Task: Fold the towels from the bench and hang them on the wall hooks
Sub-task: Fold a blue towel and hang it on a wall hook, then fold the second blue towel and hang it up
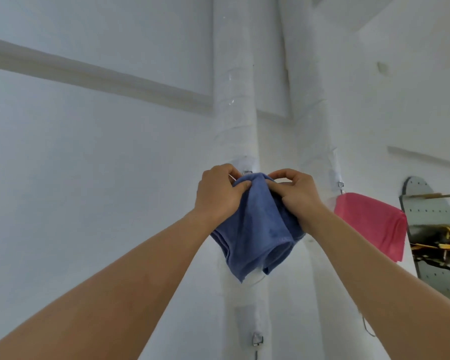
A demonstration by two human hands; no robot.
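Left hand (pixel 220 193): raised, fingers and thumb pinching the top left of the blue towel (pixel 255 229).
Right hand (pixel 296 194): pinching the towel's top right edge.
Blue towel: folded, bunched between both hands, hanging against a white wall column at a metal hook (pixel 247 172).
Pink towel (pixel 372 222): hanging to the right, below another hook (pixel 340 184).
Lower hook (pixel 257 339): bare, on the same column.
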